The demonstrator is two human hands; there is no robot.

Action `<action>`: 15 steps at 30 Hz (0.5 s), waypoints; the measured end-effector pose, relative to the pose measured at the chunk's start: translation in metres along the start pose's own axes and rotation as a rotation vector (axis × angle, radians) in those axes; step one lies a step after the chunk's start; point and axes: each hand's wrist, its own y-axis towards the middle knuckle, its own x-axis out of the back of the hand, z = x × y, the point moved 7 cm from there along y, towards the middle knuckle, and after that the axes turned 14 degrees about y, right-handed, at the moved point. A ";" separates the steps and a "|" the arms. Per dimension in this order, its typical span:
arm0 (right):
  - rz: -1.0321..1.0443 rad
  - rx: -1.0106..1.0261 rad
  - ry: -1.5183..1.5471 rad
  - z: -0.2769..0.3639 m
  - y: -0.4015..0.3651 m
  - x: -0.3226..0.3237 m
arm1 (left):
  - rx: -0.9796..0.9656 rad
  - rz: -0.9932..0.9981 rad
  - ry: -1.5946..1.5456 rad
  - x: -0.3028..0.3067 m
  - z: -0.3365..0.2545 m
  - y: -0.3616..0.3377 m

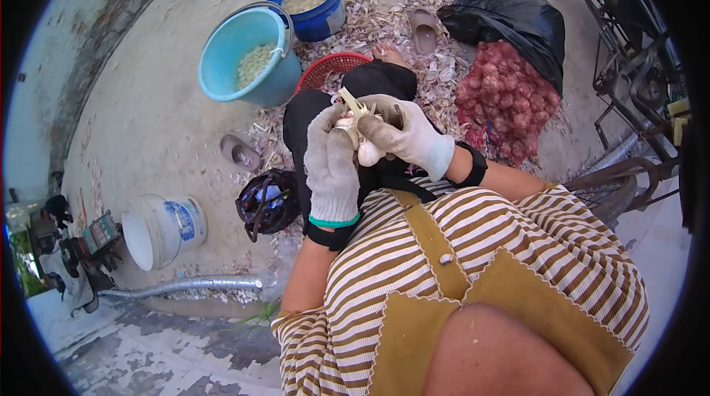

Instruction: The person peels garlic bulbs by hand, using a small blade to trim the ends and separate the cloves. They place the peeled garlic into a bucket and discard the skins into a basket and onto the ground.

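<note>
Both of my hands wear pale knitted work gloves with dirty fingers and meet in front of my lap. Between them is a garlic bulb, partly broken open, with its dry stem pointing up. My left hand, in a glove with a green cuff, is closed around the left side of the garlic. From the right, my right hand pinches it, the thumb lying across its front. The fingers hide part of the bulb.
Peeled cloves fill a light blue bucket and a dark blue bucket. A red basket sits behind my knees among scattered skins. Right stands a red net sack of garlic under black plastic. A white bucket lies left.
</note>
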 end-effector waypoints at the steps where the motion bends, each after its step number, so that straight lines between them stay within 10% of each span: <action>1: 0.002 0.000 0.000 -0.001 0.000 0.000 | -0.027 -0.019 -0.031 0.001 -0.002 0.000; 15: 0.119 0.265 -0.294 0.017 -0.007 -0.007 | 0.100 -0.053 -0.040 0.009 -0.019 0.000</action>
